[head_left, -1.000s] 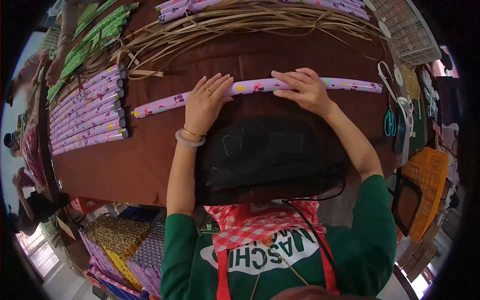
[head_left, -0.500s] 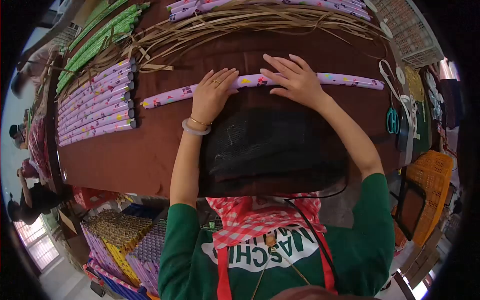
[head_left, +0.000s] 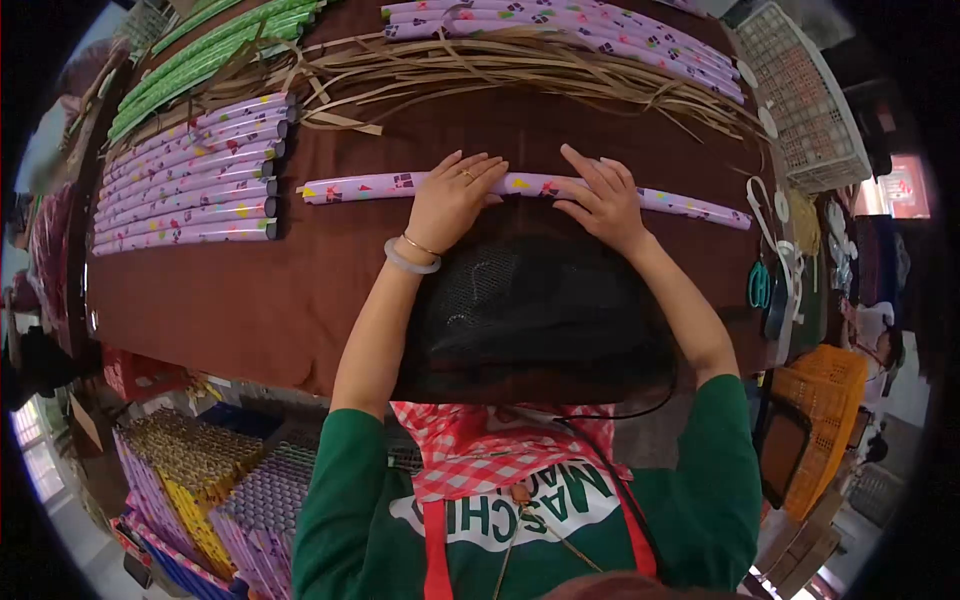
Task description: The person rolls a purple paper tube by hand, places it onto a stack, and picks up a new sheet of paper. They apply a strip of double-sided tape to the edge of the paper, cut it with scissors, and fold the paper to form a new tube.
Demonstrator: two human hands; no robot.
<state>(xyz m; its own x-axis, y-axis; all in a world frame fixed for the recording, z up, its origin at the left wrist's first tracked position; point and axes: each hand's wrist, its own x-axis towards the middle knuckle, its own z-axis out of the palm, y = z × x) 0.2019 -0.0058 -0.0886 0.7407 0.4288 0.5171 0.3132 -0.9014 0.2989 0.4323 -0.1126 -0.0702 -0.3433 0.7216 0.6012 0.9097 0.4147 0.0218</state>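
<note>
A long purple roll [head_left: 352, 187] with a colourful print lies crosswise on the brown table [head_left: 220, 310]. Across its middle-left part rests my left hand [head_left: 450, 208], palm down, fingers stretched out flat. My right hand [head_left: 606, 208] lies over the roll further right, its fingers spread. Neither hand is closed round the roll. A small yellowish tip shows at the roll's left end. Between my forearms and this side of the roll is a black mesh-like sheet [head_left: 540, 310].
Several finished-looking purple tubes [head_left: 190, 190] lie in a row at left, green ones [head_left: 215, 62] beyond. Brown strips [head_left: 480, 70] run across the back, with more purple rolls [head_left: 560, 22] behind. Teal-handled scissors [head_left: 760, 286] and a white crate [head_left: 800, 100] are at right.
The roll and both my hands appear lower in view, partly because the whole view has shifted. My hands stay on the roll, with the right fingers drawn a little closer together.
</note>
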